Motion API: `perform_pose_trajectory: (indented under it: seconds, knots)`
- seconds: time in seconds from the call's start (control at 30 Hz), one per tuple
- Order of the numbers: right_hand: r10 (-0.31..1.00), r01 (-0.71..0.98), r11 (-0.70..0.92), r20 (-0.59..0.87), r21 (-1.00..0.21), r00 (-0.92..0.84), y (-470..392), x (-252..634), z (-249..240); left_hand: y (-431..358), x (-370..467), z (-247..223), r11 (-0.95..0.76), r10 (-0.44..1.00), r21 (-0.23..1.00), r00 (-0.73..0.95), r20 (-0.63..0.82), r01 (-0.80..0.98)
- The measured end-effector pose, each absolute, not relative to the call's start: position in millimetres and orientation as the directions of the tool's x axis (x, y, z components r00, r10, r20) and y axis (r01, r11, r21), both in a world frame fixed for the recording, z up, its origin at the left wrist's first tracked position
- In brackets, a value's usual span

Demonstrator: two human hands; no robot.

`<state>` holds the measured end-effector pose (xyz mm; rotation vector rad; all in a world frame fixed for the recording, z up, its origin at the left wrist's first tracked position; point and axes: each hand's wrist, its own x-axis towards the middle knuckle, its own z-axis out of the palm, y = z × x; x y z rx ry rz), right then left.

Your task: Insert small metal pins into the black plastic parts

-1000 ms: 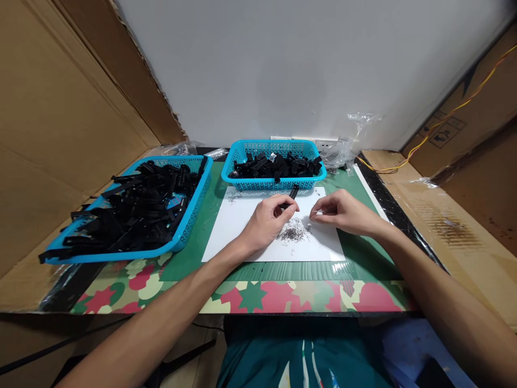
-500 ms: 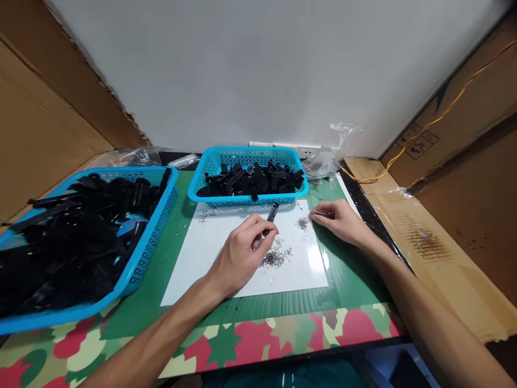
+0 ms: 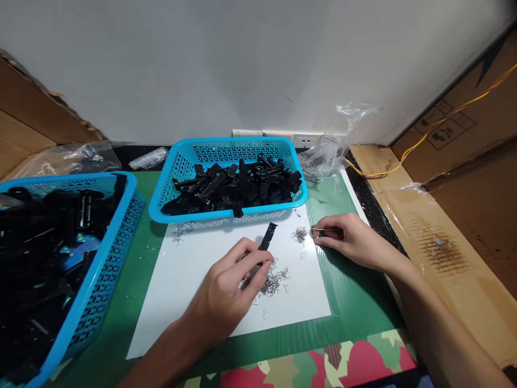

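My left hand (image 3: 238,285) is closed around a narrow black plastic part (image 3: 267,237), whose upper end sticks up past the fingers. Just under and beside that hand lies a loose pile of tiny bent metal wires (image 3: 272,283) on a white sheet (image 3: 194,291). At the sheet's right edge my right hand (image 3: 343,237) pinches a thin metal pin (image 3: 323,230), which points left. A smaller heap of the wires (image 3: 300,234) lies close to its fingertips. Whether the pin is part of a longer tool is hidden by the fingers.
Behind the sheet stands a blue basket (image 3: 226,216) of black plastic parts. Another blue basket (image 3: 91,269), heaped with black parts, is at the left. Clear plastic bags (image 3: 323,159), a wall socket (image 3: 307,141), a yellow cable (image 3: 404,156) and cardboard (image 3: 456,215) border the green table (image 3: 355,302).
The view has shifted, so the table and baskets appear lower and further left. Both hands keep their grips; the black part is still in the left and the pin in the right.
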<state>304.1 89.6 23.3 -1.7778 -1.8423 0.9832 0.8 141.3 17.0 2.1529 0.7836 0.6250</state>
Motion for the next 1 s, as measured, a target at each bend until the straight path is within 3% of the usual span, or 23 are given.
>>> perform_pose_trajectory:
  seconds: [0.13, 0.3, 0.5, 0.7, 1.0]
  knots:
    - [0.974, 0.628, -0.078, -0.195, -0.774, -0.119, 87.9, 301.6, 28.2, 141.1, 2.6, 19.8, -0.510, 0.705, 0.790, 0.692, 0.157, 0.340]
    - [0.974, 0.244, -0.178, -0.205, -0.953, -0.092, 83.8, 278.4, 39.5, 140.2, 7.0, 27.5, -0.358, 0.771, 0.874, 0.632, 0.078, 0.330]
    - [0.974, -0.011, -0.200, -0.197, -0.980, -0.107, 77.0, 238.5, 39.6, 141.3, 21.0, 35.9, -0.187, 0.728, 0.972, 0.685, 0.040, 0.142]
    - [0.993, 0.048, -0.112, -0.111, -0.993, 0.030, 61.5, 208.3, 34.4, 137.2, 21.7, 32.4, 0.003, 0.813, 1.000, 0.582, 0.002, -0.007]
    - [0.948, 0.270, 0.205, 0.259, -0.941, 0.185, 54.8, 195.5, 29.5, 126.5, 17.4, 29.7, 0.067, 0.772, 0.997, 0.632, -0.069, 0.027]
